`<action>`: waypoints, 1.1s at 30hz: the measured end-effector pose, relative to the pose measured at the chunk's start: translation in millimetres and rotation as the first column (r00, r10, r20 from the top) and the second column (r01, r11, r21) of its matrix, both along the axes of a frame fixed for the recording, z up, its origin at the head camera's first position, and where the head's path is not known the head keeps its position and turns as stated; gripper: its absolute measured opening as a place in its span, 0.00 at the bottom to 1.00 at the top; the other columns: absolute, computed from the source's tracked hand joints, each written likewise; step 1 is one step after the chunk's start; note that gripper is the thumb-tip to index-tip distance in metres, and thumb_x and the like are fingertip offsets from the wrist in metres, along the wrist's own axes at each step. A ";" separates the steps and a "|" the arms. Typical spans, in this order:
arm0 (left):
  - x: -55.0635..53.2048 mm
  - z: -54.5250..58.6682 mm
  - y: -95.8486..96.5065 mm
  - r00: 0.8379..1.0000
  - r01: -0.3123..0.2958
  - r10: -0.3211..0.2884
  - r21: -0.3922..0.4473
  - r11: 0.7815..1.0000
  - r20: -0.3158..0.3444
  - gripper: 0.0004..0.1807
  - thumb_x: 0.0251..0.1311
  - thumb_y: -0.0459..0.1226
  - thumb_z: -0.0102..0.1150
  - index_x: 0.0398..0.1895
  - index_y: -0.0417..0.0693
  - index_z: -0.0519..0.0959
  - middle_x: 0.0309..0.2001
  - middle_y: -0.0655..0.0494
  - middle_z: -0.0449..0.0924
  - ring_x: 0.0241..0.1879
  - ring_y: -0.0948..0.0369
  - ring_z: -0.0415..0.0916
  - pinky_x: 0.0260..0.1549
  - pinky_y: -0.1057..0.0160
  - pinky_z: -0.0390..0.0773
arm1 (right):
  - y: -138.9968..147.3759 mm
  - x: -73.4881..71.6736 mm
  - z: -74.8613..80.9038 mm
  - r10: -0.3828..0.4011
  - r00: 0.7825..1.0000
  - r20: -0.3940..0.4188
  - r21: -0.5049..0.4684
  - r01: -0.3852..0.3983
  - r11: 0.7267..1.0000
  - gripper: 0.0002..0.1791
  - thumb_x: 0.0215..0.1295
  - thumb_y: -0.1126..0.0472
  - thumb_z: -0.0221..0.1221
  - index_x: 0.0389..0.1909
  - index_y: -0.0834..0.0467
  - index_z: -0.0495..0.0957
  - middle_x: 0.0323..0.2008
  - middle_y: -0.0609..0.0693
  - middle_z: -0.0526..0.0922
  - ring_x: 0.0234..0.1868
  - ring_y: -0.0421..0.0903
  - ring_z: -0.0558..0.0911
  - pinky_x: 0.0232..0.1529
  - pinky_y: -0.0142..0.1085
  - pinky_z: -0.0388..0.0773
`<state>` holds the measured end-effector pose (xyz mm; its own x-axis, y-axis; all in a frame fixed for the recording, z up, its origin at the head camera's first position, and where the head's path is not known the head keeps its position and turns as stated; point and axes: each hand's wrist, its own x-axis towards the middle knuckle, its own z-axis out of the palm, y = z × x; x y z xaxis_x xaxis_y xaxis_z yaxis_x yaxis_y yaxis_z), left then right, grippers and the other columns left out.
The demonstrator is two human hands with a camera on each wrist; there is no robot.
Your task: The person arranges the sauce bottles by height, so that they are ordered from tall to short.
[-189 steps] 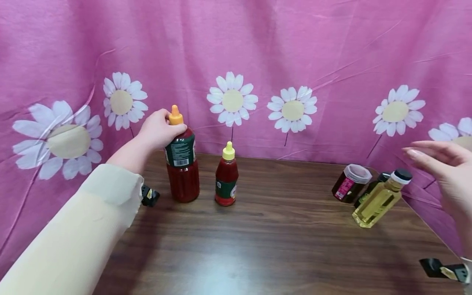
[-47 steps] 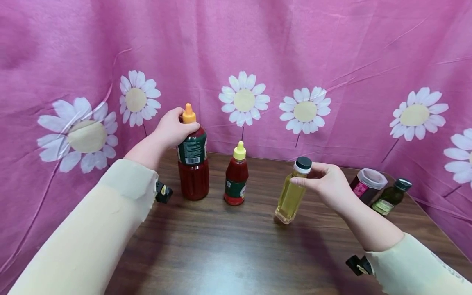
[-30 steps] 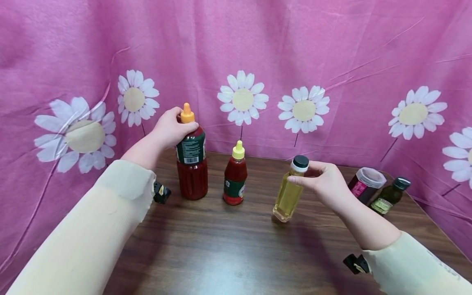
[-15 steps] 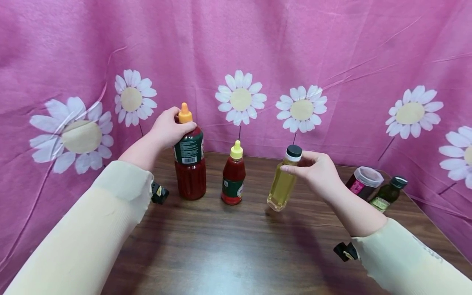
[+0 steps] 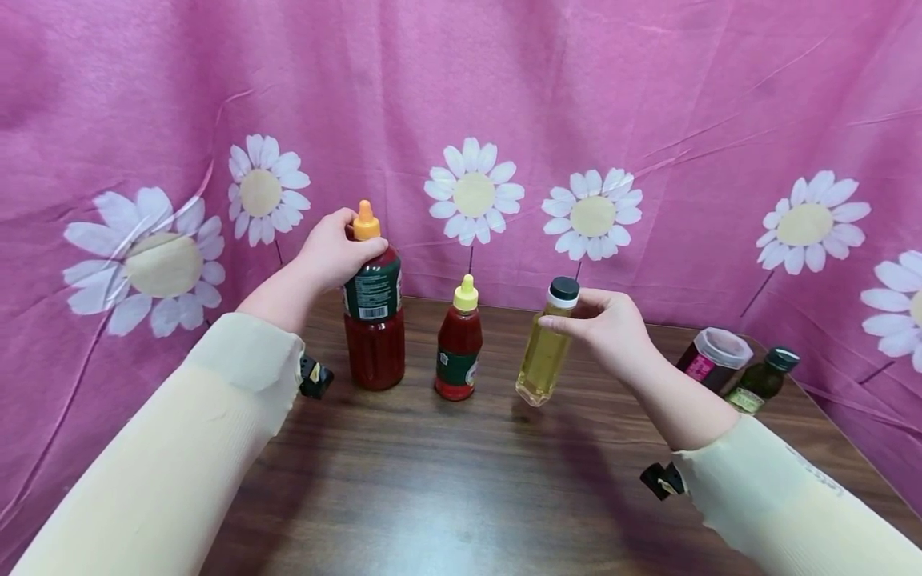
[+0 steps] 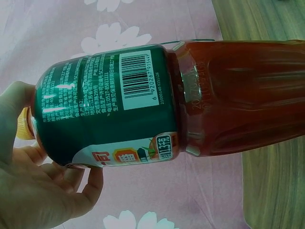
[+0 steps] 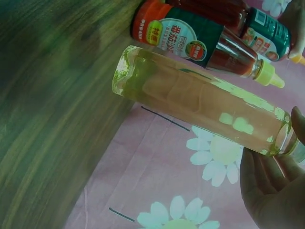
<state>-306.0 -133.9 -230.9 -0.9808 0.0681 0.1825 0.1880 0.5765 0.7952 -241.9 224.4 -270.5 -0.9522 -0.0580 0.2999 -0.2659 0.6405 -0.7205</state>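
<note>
My left hand [image 5: 334, 250] grips a large ketchup bottle [image 5: 376, 344] around its shoulder, just under the orange nozzle cap; that bottle stands upright at the back left. In the left wrist view, thumb and fingers wrap the top end of the ketchup bottle [image 6: 109, 105], beside its green label. With my right hand [image 5: 612, 328] I hold a clear bottle of yellow oil [image 5: 543, 356] by the neck, below its black cap. It leans slightly, its base over a shadow on the wood. Between the two held bottles stands a small ketchup bottle [image 5: 458, 352] with a yellow nozzle; the oil bottle [image 7: 200, 102] overlaps it slightly in the right wrist view.
On the right of the wooden table [image 5: 403, 480] are a dark jar [image 5: 713, 360] with a translucent lid and pink label, and a small dark green bottle [image 5: 762, 384], partly behind my right forearm. A pink curtain [image 5: 533, 80] with daisies hangs along the back.
My right hand, empty at first, has taken the oil bottle from the right group and carried it left, lately a little farther back toward the small ketchup bottle. My left hand keeps its grip.
</note>
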 end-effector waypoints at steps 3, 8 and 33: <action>-0.8 -1.1 -0.2 1.000 -0.003 0.003 0.000 1.000 -0.004 0.26 0.66 0.44 0.59 0.58 0.36 0.66 0.53 0.38 0.73 0.51 0.45 0.71 0.55 0.43 0.71 | -1.4 -2.3 -2.9 -0.002 1.000 0.005 -0.006 0.002 1.000 0.21 0.50 0.47 0.75 0.41 0.57 0.87 0.32 0.49 0.86 0.35 0.45 0.79 0.36 0.37 0.74; -1.7 -2.3 0.4 1.000 -0.005 0.005 -0.001 1.000 -0.009 0.25 0.66 0.44 0.59 0.57 0.36 0.66 0.52 0.38 0.73 0.51 0.45 0.71 0.55 0.44 0.71 | -1.1 -5.9 -8.4 -0.010 1.000 0.025 -0.014 0.011 1.000 0.23 0.50 0.47 0.75 0.41 0.58 0.87 0.33 0.50 0.86 0.36 0.46 0.79 0.36 0.37 0.75; -2.6 -2.9 0.4 0.999 -0.019 0.019 0.003 1.000 -0.040 0.24 0.65 0.43 0.59 0.56 0.36 0.67 0.51 0.38 0.74 0.50 0.45 0.72 0.54 0.44 0.72 | -5.1 -24.0 -32.3 -0.032 0.999 0.026 -0.012 0.033 0.999 0.22 0.51 0.52 0.75 0.43 0.61 0.86 0.34 0.52 0.87 0.38 0.45 0.80 0.40 0.37 0.76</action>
<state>-308.6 -133.4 -233.8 -0.9739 0.0493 0.2217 0.2088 0.5786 0.7885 -265.9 219.3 -302.8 -0.9609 -0.0232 0.2758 -0.2264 0.6395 -0.7347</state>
